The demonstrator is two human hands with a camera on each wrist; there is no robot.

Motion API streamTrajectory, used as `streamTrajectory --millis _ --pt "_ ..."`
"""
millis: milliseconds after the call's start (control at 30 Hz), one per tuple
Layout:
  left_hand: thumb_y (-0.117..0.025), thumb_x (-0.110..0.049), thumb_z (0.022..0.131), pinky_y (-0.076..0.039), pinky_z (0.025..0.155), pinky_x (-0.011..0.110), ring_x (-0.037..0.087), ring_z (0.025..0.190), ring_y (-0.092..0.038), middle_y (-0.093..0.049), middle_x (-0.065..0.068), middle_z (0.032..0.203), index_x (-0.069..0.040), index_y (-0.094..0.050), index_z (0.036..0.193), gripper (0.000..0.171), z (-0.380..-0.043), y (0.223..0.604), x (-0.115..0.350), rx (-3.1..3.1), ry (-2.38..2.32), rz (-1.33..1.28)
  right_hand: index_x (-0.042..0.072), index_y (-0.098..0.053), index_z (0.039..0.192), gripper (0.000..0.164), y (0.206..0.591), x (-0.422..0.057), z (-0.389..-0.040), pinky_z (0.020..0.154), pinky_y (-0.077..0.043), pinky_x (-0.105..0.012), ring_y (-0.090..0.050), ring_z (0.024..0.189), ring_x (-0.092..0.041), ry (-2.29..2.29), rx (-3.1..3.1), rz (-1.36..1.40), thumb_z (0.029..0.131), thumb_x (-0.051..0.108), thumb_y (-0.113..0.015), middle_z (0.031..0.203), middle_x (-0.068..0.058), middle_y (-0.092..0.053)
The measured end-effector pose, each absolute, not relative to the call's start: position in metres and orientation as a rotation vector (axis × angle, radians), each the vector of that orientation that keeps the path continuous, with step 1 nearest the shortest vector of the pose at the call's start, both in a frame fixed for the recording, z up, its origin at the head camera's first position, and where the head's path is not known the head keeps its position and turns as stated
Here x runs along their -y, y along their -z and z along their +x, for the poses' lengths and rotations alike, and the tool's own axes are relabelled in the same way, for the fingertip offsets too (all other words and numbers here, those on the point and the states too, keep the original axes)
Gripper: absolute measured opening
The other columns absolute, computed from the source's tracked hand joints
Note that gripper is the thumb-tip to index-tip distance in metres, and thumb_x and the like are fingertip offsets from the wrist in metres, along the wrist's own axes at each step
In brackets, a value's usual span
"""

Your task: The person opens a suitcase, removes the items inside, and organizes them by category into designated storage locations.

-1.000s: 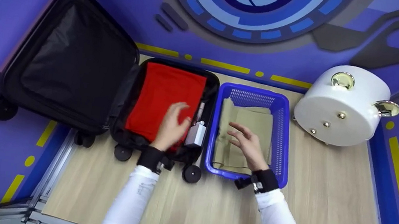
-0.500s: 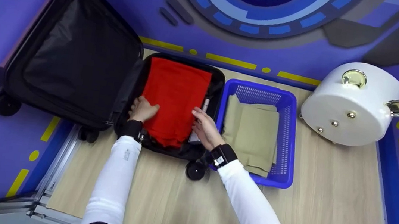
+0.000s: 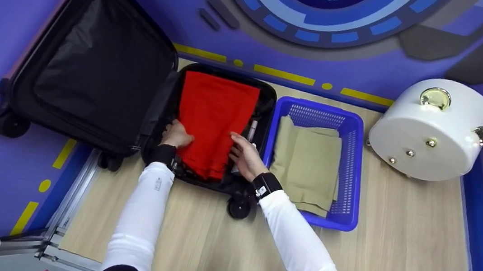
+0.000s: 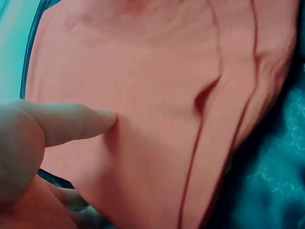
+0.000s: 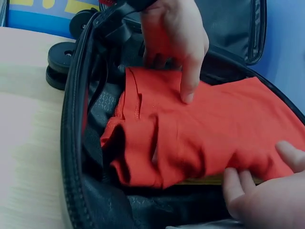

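A folded red cloth (image 3: 213,121) lies in the right half of an open black suitcase (image 3: 267,104). My left hand (image 3: 176,135) grips the cloth's left edge, thumb on top and fingers at the side and underneath, as the left wrist view shows its thumb (image 4: 78,123) pressing the fabric. At the right edge, my right hand (image 3: 247,156) pinches the cloth; in the right wrist view its fingertips (image 5: 233,183) reach under the fold. A strip of yellow material (image 5: 205,181) shows beneath the cloth. A slim pale tube (image 3: 252,131) lies beside it, partly hidden.
The suitcase lid (image 3: 99,65) leans open at the left. Right of the suitcase stands a blue plastic basket (image 3: 351,166) with folded beige cloth (image 3: 313,166) inside. Farther right sits a white drum-shaped case (image 3: 422,142) with gold fittings. Purple walls enclose the wooden surface (image 3: 219,251).
Both hands have moved left, the right one from over the basket to the cloth's right edge, the left one to its left edge. The cloth's lower part is now drawn in narrower.
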State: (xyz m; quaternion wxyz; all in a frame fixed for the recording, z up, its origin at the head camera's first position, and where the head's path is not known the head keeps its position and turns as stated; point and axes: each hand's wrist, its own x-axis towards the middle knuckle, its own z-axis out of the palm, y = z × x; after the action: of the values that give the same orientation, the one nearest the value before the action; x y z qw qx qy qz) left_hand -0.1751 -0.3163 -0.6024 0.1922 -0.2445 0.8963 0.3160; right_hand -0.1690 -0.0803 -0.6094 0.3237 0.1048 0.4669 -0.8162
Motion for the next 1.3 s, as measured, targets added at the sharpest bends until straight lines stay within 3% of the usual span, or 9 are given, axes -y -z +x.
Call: streamTrajectory --millis 100,233,467,667,833,967,1100,1233,1300 --pt "-0.071 -0.026 0.093 -0.038 0.114 0.051 0.049 0.134 -0.048 -0.052 0.034 0.143 0.013 -0.044 0.144 0.070 -0.174 0.599 0.321 -2.537 -0.904 -0.647 -0.002 -0.035 0.157 0.058 0.611 0.081 -0.168 0.123 -0.020 -0.049 -0.022 0.154 -0.034 2.111 -1.259 0.233 0.105 0.018 -0.051 0.168 -0.015 -0.027" --pt "-0.070 -0.024 0.094 -0.043 0.111 0.047 0.042 0.132 -0.054 -0.057 0.028 0.143 0.007 -0.050 0.145 0.063 -0.174 0.592 0.322 -2.573 -0.993 -0.627 0.001 -0.034 0.159 0.059 0.611 0.082 -0.168 0.119 -0.023 -0.048 -0.023 0.153 -0.029 2.087 -1.246 0.223 0.105 0.018 -0.052 0.169 -0.013 -0.025" --pt "-0.066 -0.021 0.098 -0.042 0.112 0.048 0.040 0.136 -0.052 -0.054 0.025 0.148 -0.002 -0.052 0.149 0.056 -0.176 0.582 0.320 -2.648 -1.025 -0.605 0.006 -0.028 0.163 0.066 0.608 0.077 -0.171 0.117 -0.031 -0.061 -0.011 0.158 -0.040 2.132 -1.145 0.266 0.104 0.022 -0.055 0.172 -0.009 -0.011" --pt "-0.068 -0.027 0.099 -0.050 0.097 0.055 0.041 0.120 -0.063 -0.063 0.018 0.139 -0.010 -0.063 0.139 0.044 -0.173 0.577 0.318 -2.749 -0.874 -0.690 0.002 -0.026 0.163 0.071 0.600 0.077 -0.173 0.119 -0.026 -0.064 -0.009 0.158 -0.039 2.162 -1.140 0.272 0.103 0.022 -0.056 0.173 -0.010 -0.011" --pt "-0.064 -0.029 0.100 -0.050 0.096 0.056 0.042 0.116 -0.065 -0.067 0.020 0.132 -0.005 -0.062 0.133 0.040 -0.173 0.570 0.319 -2.753 -0.906 -0.700 0.001 -0.028 0.162 0.069 0.591 0.079 -0.173 0.122 -0.017 -0.065 -0.006 0.159 -0.037 2.196 -1.124 0.238 0.102 0.024 -0.056 0.172 -0.008 -0.013" --pt "-0.054 -0.024 0.104 -0.045 0.105 0.051 0.042 0.124 -0.058 -0.060 0.026 0.137 0.004 -0.051 0.138 0.044 -0.175 0.563 0.324 -2.638 -1.181 -0.663 0.005 -0.027 0.164 0.068 0.580 0.078 -0.174 0.116 -0.030 -0.057 -0.021 0.154 -0.041 2.240 -1.059 0.157 0.104 0.025 -0.052 0.173 -0.006 -0.012" --pt "-0.047 -0.019 0.107 -0.037 0.114 0.043 0.039 0.133 -0.049 -0.051 0.030 0.142 0.012 -0.041 0.141 0.046 -0.176 0.555 0.328 -2.468 -1.531 -0.657 0.005 -0.029 0.163 0.065 0.566 0.074 -0.177 0.103 -0.041 -0.048 -0.041 0.141 -0.036 2.286 -1.090 0.106 0.104 0.016 -0.054 0.168 -0.010 -0.020" --pt "-0.045 -0.017 0.108 -0.034 0.115 0.041 0.036 0.134 -0.045 -0.047 0.028 0.143 0.012 -0.037 0.144 0.047 -0.174 0.546 0.327 -2.349 -1.702 -0.660 0.000 -0.037 0.158 0.065 0.550 0.072 -0.182 0.103 -0.043 -0.032 -0.043 0.135 -0.022 2.345 -1.328 0.032 0.098 -0.002 -0.062 0.165 -0.013 -0.031" --pt "-0.047 -0.017 0.107 -0.034 0.115 0.041 0.036 0.133 -0.045 -0.047 0.028 0.143 0.012 -0.036 0.144 0.048 -0.172 0.546 0.322 -2.324 -1.698 -0.650 -0.003 -0.042 0.155 0.066 0.545 0.070 -0.186 0.099 -0.046 -0.025 -0.046 0.130 -0.020 2.378 -1.440 0.006 0.094 -0.008 -0.065 0.163 -0.014 -0.035"
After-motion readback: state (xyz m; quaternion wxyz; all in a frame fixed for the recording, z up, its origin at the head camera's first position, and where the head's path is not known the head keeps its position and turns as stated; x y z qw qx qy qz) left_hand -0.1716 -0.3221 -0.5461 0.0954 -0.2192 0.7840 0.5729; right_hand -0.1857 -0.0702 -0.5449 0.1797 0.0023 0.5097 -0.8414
